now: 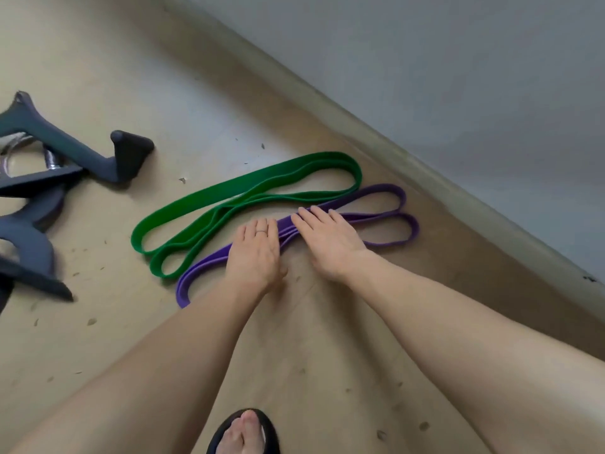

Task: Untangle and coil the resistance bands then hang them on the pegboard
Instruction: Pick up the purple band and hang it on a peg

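Both hands are flat down on the purple resistance band (381, 221), fingers pretty much straight and just pressing it to the floor, not curled around anything. The left hand (255, 253) sits over the band's middle stretch, with a thin ring (262, 231) on one finger, and the right hand (327, 244) is just beside it, fingertips reaching across the folded strands where they bunch together. The two hands are close but not touching, with a bit of purple showing between them. The purple band is laid out long and folded over itself, so there are two loop ends poking out past the right hand toward the wall and one loop end down past the left wrist. Right next to it, on the far side from the person, the green resistance band (229, 204) lies folded the same way, running parallel, its lower loops just about touching the purple one near the left end. Everything's on a tan floor (327, 371) with little specks of debris scattered around. A beige baseboard (425, 178) and grey wall (458, 77) run diagonally behind the bands. Off at the left edge there are some dark grey push-up handles (98, 158) with a bit of chrome showing. At the bottom, a foot in a black sandal (244, 430) peeks in between the forearms.
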`<state>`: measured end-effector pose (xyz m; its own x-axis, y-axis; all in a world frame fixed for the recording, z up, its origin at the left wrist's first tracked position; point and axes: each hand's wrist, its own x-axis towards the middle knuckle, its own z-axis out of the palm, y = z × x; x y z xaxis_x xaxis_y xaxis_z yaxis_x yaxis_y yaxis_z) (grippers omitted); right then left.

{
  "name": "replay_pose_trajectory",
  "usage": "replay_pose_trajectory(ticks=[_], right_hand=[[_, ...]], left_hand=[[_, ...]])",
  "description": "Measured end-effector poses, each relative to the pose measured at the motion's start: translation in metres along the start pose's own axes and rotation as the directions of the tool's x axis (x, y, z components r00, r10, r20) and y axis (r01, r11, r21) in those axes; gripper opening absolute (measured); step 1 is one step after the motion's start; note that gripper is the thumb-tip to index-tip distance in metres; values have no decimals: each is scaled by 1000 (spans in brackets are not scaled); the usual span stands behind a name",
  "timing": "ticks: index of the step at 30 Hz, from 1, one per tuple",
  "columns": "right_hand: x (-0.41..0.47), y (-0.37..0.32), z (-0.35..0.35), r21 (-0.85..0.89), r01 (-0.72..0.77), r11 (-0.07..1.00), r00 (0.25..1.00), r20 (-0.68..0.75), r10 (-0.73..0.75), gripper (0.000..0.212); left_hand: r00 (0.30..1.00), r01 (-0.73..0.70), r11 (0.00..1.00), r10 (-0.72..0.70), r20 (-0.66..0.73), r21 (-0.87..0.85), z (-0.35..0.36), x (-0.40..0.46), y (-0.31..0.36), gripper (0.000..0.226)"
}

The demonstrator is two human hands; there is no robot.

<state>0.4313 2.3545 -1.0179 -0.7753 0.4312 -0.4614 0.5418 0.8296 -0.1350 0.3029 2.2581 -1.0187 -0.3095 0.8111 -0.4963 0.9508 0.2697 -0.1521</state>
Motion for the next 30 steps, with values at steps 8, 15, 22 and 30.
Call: replay_pose_trajectory(ticks=[8, 15, 22, 30], right_hand=[[36, 1, 14, -177, 57, 982, 988, -132, -82, 48], [-22, -10, -11, -63, 45, 997, 992, -115, -52, 28], [-168, -20, -98, 195, -58, 979, 959, -263, 109, 25], [-388, -32, -290, 514, -339, 788, 837, -217, 502, 15]], left_hand=[[995, -11, 996, 2, -96, -89, 24, 32, -3, 25], [990, -124, 973, 109, -87, -192, -8, -25, 9, 28], [961, -269, 929, 240, -139, -256, -149, -128, 32, 25], [875, -484, 845, 470, -118, -226, -387, -296, 69, 36]])
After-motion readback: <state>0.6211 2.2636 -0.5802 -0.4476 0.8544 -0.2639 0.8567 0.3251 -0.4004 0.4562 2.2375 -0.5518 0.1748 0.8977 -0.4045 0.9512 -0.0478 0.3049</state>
